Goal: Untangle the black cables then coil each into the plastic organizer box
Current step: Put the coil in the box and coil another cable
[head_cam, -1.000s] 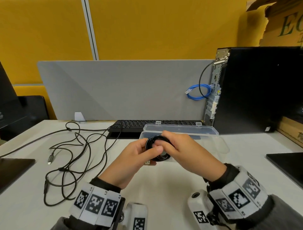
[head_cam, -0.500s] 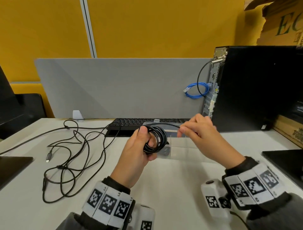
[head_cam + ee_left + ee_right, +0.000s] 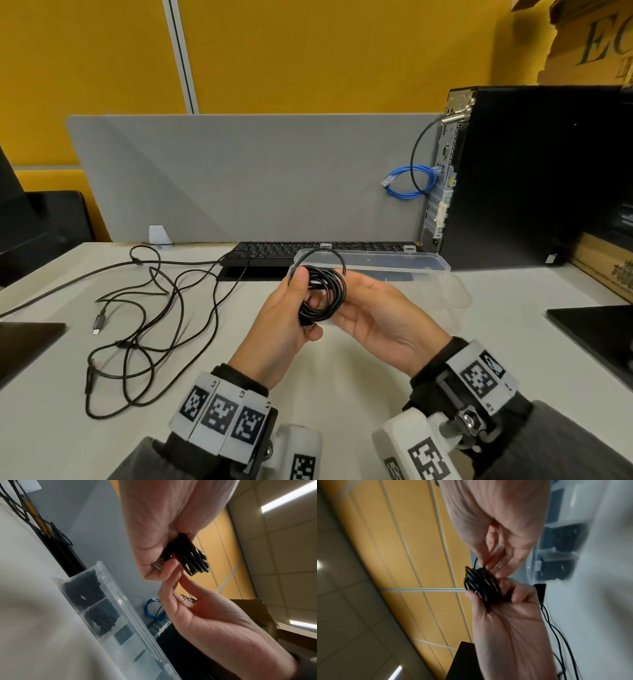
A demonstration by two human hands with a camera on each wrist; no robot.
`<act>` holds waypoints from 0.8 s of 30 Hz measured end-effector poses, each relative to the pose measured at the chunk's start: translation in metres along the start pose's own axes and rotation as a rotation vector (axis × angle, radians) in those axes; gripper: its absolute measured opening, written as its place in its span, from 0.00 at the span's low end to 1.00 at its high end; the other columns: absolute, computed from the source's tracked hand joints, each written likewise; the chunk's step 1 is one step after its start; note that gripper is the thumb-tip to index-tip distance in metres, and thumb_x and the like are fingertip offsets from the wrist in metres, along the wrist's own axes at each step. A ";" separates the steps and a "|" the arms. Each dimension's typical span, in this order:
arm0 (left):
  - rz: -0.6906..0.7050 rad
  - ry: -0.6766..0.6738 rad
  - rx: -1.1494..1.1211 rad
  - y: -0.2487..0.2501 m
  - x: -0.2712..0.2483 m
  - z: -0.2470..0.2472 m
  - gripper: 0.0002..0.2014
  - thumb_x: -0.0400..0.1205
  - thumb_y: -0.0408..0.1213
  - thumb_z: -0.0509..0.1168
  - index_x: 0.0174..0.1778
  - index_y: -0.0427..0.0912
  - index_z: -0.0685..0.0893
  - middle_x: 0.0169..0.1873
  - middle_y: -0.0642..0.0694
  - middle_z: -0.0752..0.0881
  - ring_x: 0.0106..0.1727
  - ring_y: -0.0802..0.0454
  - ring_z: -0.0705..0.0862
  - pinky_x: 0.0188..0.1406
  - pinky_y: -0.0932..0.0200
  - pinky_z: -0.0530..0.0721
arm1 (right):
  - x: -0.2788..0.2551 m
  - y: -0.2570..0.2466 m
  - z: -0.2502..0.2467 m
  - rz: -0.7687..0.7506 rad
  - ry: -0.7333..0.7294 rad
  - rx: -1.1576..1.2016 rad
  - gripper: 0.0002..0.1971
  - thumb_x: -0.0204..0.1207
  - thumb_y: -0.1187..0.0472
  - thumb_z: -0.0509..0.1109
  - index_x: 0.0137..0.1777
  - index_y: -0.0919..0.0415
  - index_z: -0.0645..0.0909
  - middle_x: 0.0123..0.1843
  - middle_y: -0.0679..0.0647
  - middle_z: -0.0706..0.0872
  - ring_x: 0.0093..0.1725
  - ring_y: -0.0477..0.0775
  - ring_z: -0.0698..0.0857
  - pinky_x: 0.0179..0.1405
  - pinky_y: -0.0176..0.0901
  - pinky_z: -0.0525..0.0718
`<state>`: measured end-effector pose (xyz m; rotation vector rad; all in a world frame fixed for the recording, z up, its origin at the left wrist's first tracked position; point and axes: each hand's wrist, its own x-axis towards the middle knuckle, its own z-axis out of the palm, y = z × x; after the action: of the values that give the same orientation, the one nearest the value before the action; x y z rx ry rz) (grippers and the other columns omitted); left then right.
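Note:
My left hand point(image 3: 306, 304) grips a small coil of black cable point(image 3: 325, 294) above the table, thumb on top and a metal plug by the lower fingers. A loose loop of the same cable arcs over the coil. My right hand point(image 3: 346, 291) lies palm up just right of it; in the right wrist view its fingertips point(image 3: 486, 565) pinch the free strand against the coil point(image 3: 481, 585). The clear plastic organizer box point(image 3: 130, 616) stands open behind the hands, and two of its compartments hold black coils point(image 3: 82, 588). More tangled black cables point(image 3: 154, 308) lie on the table at the left.
A black keyboard point(image 3: 274, 248) and a grey divider point(image 3: 239, 178) stand behind the box. At the right are a black PC tower point(image 3: 531, 178) with a blue network cable point(image 3: 407, 185) and a dark flat item point(image 3: 596, 329). Another dark flat item point(image 3: 30, 339) lies at the left edge.
The right hand drew the free strand out to the right, then came back to the coil palm up, laying a new loop. The left hand kept holding the coil and lifted it slightly.

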<state>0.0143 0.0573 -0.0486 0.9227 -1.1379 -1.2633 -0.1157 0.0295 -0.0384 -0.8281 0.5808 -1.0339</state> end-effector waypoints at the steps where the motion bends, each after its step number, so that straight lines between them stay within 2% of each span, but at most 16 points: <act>1: -0.019 0.009 -0.004 0.000 0.001 -0.002 0.21 0.82 0.52 0.51 0.55 0.40 0.80 0.32 0.51 0.83 0.30 0.61 0.78 0.27 0.63 0.68 | -0.001 0.003 0.000 0.046 -0.008 -0.002 0.07 0.80 0.69 0.63 0.53 0.68 0.82 0.44 0.61 0.89 0.38 0.51 0.89 0.35 0.38 0.86; 3: -0.056 0.026 -0.010 0.000 0.003 -0.007 0.24 0.83 0.53 0.51 0.57 0.37 0.81 0.39 0.45 0.82 0.31 0.60 0.78 0.26 0.64 0.69 | -0.001 0.007 0.000 0.093 0.005 0.024 0.06 0.80 0.68 0.63 0.52 0.67 0.81 0.41 0.59 0.88 0.33 0.48 0.86 0.32 0.34 0.85; 4: -0.066 0.027 -0.023 0.000 0.003 -0.009 0.24 0.82 0.55 0.52 0.53 0.39 0.84 0.40 0.44 0.81 0.31 0.58 0.77 0.25 0.64 0.69 | -0.001 0.007 0.000 0.097 0.013 0.043 0.06 0.80 0.68 0.63 0.51 0.67 0.81 0.39 0.58 0.87 0.31 0.47 0.85 0.32 0.34 0.84; 5: -0.079 0.014 -0.053 0.000 0.002 -0.009 0.23 0.80 0.56 0.52 0.45 0.44 0.87 0.37 0.45 0.81 0.31 0.57 0.74 0.24 0.65 0.68 | -0.002 0.006 0.001 0.098 0.017 0.055 0.05 0.80 0.68 0.63 0.50 0.67 0.81 0.38 0.57 0.87 0.31 0.47 0.84 0.32 0.34 0.83; 7: -0.111 -0.019 -0.118 0.002 0.000 -0.008 0.23 0.78 0.57 0.53 0.29 0.49 0.86 0.28 0.50 0.79 0.26 0.57 0.70 0.23 0.65 0.66 | -0.004 0.006 0.003 0.109 0.006 0.059 0.05 0.80 0.68 0.63 0.48 0.66 0.81 0.37 0.57 0.88 0.31 0.47 0.85 0.33 0.34 0.83; 8: -0.130 -0.024 -0.138 0.002 0.000 -0.007 0.23 0.79 0.57 0.52 0.28 0.49 0.85 0.25 0.51 0.77 0.24 0.58 0.68 0.22 0.65 0.66 | -0.005 0.006 0.004 0.121 -0.003 0.055 0.06 0.80 0.68 0.63 0.49 0.66 0.82 0.38 0.58 0.88 0.33 0.48 0.85 0.33 0.34 0.83; 11: -0.151 0.005 -0.079 -0.001 0.000 -0.006 0.22 0.83 0.55 0.51 0.44 0.43 0.85 0.25 0.51 0.74 0.23 0.58 0.65 0.22 0.64 0.64 | -0.006 0.007 0.007 0.139 -0.003 0.036 0.09 0.81 0.65 0.62 0.57 0.67 0.80 0.46 0.61 0.87 0.38 0.52 0.85 0.35 0.36 0.82; 13: -0.144 0.037 0.015 0.000 0.000 -0.004 0.18 0.85 0.50 0.53 0.40 0.44 0.82 0.26 0.51 0.72 0.23 0.57 0.64 0.24 0.63 0.61 | -0.009 0.006 0.010 0.108 -0.004 0.002 0.15 0.82 0.58 0.62 0.65 0.64 0.76 0.47 0.60 0.87 0.41 0.52 0.85 0.37 0.39 0.82; 15: -0.132 0.049 0.098 0.001 0.001 -0.005 0.16 0.85 0.44 0.53 0.33 0.44 0.75 0.26 0.50 0.69 0.24 0.57 0.62 0.24 0.62 0.60 | -0.015 0.003 0.011 0.038 -0.072 -0.121 0.19 0.78 0.53 0.66 0.67 0.56 0.74 0.46 0.56 0.88 0.43 0.49 0.86 0.43 0.40 0.81; 16: -0.124 0.045 0.128 0.001 0.001 -0.006 0.16 0.86 0.44 0.52 0.35 0.42 0.75 0.27 0.50 0.68 0.24 0.57 0.61 0.23 0.62 0.60 | -0.018 0.002 0.012 -0.001 -0.123 -0.190 0.24 0.73 0.54 0.70 0.69 0.51 0.71 0.45 0.55 0.87 0.44 0.48 0.87 0.46 0.41 0.81; 18: -0.105 0.027 0.138 0.000 0.001 -0.007 0.18 0.87 0.46 0.52 0.41 0.38 0.78 0.28 0.49 0.70 0.24 0.57 0.62 0.22 0.64 0.61 | -0.022 -0.002 0.016 -0.052 -0.192 -0.283 0.36 0.65 0.63 0.76 0.70 0.41 0.65 0.41 0.54 0.88 0.43 0.49 0.87 0.47 0.41 0.82; 19: -0.100 0.023 0.114 0.000 0.000 -0.006 0.18 0.86 0.49 0.52 0.40 0.40 0.78 0.27 0.50 0.71 0.24 0.58 0.62 0.21 0.65 0.61 | -0.022 -0.002 0.016 -0.080 -0.195 -0.319 0.35 0.65 0.67 0.76 0.69 0.41 0.68 0.38 0.53 0.87 0.40 0.49 0.87 0.43 0.39 0.83; 20: -0.093 0.015 0.083 0.002 -0.001 -0.004 0.18 0.85 0.50 0.53 0.38 0.43 0.79 0.27 0.51 0.72 0.24 0.58 0.62 0.21 0.65 0.61 | -0.021 -0.002 0.016 -0.120 -0.177 -0.358 0.28 0.68 0.68 0.75 0.64 0.45 0.74 0.37 0.52 0.85 0.38 0.47 0.86 0.39 0.36 0.83; 22: -0.061 -0.005 0.053 0.004 -0.002 -0.002 0.16 0.83 0.51 0.56 0.37 0.48 0.82 0.27 0.52 0.72 0.23 0.59 0.61 0.22 0.64 0.60 | -0.019 -0.002 0.018 -0.189 -0.095 -0.455 0.07 0.74 0.63 0.71 0.51 0.53 0.84 0.37 0.51 0.83 0.39 0.46 0.83 0.36 0.33 0.82; 23: -0.045 -0.008 0.064 0.004 -0.003 -0.001 0.15 0.82 0.51 0.56 0.38 0.47 0.82 0.27 0.53 0.72 0.23 0.59 0.61 0.23 0.64 0.60 | -0.018 -0.001 0.017 -0.226 -0.060 -0.524 0.04 0.76 0.59 0.69 0.47 0.55 0.86 0.37 0.51 0.83 0.40 0.47 0.83 0.37 0.35 0.83; 24: -0.033 -0.001 0.090 0.005 -0.003 -0.001 0.15 0.82 0.51 0.56 0.41 0.44 0.80 0.27 0.53 0.71 0.23 0.59 0.61 0.24 0.63 0.59 | -0.016 0.000 0.015 -0.279 -0.032 -0.631 0.06 0.77 0.58 0.68 0.46 0.56 0.87 0.38 0.51 0.85 0.41 0.48 0.84 0.39 0.38 0.85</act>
<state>0.0169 0.0606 -0.0446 1.0112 -1.1934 -1.2472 -0.1106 0.0488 -0.0287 -1.5107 0.7948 -1.0981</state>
